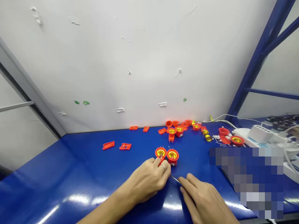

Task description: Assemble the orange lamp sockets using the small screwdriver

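My left hand [153, 175], with a ring on one finger, is closed around the lower body of a red lamp socket [160, 152] with a brass-coloured screw shell. Right beside it stands a second red lamp socket [173, 155], its round opening facing up. My right hand [201, 194] is closed on a thin metal shaft [175, 179], which looks like a screwdriver. Its handle is hidden in the palm. The shaft's far end points to my left hand and disappears behind the fingers, so I cannot tell what it touches.
Red plastic covers [125, 146] lie on the blue table [77, 168] at left. Several red sockets and brass shells [208, 137] cluster along the white wall [149, 62]. A white power strip [247, 138] with cables stands at right, near a pixelated area.
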Demonstrator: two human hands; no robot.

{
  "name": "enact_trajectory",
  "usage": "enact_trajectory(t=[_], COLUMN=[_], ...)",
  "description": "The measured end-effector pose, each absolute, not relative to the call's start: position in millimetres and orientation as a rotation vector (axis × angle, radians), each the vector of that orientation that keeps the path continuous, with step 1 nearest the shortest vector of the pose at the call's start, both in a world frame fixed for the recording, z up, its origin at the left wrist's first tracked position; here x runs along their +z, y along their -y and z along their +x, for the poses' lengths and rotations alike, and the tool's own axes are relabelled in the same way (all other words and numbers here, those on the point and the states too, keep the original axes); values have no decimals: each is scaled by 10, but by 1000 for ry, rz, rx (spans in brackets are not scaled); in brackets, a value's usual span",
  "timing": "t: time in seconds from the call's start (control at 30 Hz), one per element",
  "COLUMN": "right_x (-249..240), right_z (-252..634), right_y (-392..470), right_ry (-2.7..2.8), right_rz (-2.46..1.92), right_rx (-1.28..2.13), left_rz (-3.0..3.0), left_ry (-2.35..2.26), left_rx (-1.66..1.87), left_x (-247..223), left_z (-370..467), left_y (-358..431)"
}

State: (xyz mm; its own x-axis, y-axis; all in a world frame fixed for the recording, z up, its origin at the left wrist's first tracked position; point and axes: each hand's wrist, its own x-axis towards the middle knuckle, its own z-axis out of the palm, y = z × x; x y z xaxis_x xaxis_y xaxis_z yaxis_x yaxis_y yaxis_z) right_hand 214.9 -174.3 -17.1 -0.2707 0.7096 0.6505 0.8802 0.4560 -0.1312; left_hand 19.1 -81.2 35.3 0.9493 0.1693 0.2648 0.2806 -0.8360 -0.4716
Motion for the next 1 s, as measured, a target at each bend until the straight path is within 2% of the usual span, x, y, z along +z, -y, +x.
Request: enact_trajectory(t=[0.17,0.47,0.8,1.0], right_x=[-291,-178,58,0], right_z=[2050,2006,2124,2145], right_y=[1744,1664,1621,1694], right_ry=[2009,1893,2015,1957], right_rz=[-1359,-1410,-1437,-1412], right_rx=[-334,-416,-242,-180], left_rz=[-2558,-2553,-2747,-2830], left_ry=[293,370,348,544], left_rx=[-218,-274,-332,-442], left_x=[360,317,376,363], left_z=[265,249,187,219], left_y=[868,811,660,691])
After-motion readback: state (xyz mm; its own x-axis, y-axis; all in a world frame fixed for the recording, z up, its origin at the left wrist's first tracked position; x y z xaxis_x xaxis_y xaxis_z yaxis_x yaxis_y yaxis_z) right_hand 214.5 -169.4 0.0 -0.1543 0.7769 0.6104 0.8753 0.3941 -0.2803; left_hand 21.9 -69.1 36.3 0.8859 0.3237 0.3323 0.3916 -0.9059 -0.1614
